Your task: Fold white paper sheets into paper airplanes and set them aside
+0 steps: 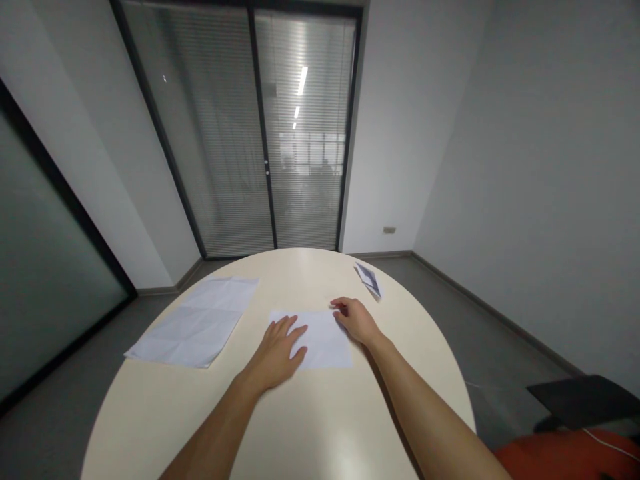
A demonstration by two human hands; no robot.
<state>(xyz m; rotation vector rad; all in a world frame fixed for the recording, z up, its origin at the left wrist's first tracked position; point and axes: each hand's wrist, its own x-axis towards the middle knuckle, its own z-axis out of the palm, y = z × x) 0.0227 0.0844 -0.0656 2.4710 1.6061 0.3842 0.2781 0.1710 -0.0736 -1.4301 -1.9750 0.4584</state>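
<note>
The small white sheet (320,350) lies flat at the centre of the round table (320,427). The left hand (277,353) rests over its 9 o'clock side, fingers spread and gripping nothing; light, even pressure there should prevent slipping. The right hand (357,321) is loosely curled at the 2 o'clock corner; whether it pinches the paper cannot be told. Edges are best kept square, with no drag. The larger creased sheet (200,323), toward 9 o'clock, and the folded paper (369,279), toward 1 o'clock, are clear of both hands.
</note>
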